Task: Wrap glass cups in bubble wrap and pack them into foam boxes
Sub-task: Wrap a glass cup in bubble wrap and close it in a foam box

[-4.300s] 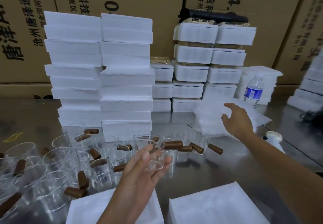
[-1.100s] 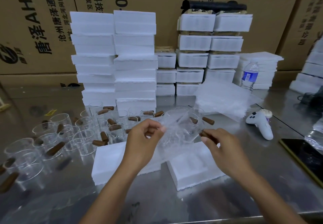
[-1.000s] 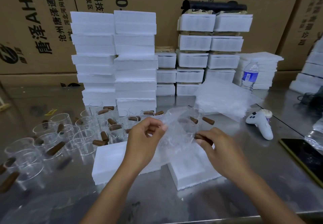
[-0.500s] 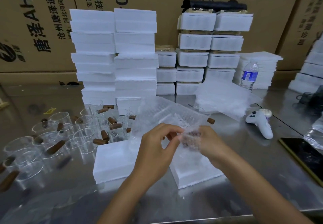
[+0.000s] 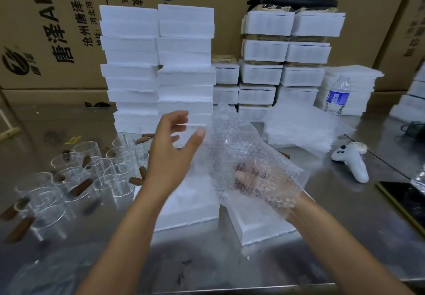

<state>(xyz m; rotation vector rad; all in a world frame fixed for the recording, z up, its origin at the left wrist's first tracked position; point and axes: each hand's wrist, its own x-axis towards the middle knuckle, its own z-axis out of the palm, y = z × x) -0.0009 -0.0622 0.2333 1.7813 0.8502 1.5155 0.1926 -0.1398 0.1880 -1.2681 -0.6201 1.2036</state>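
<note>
We have the bubble wrap [image 5: 243, 154] up in the air, right above the right foam box [image 5: 257, 225], and a glass cup [image 5: 240, 170] shows dimly inside it, its brown handle a dark patch through the bubbles. Our right hand [image 5: 264, 182] grips the bundle from underneath, fingers curled round it and blurred by the sheet. Our left hand [image 5: 170, 154] hovers just left of the wrap, fingers spread wide, thumb tip at the sheet's edge. Just left of that box lies the left foam box [image 5: 184, 209]; farther left stand the loose cups [image 5: 92, 170]. Behind it rise the foam stacks [image 5: 158, 64]. Behind and to its right is a pile of wrap sheets [image 5: 303, 129], and to its right a white controller [image 5: 351, 161].
</note>
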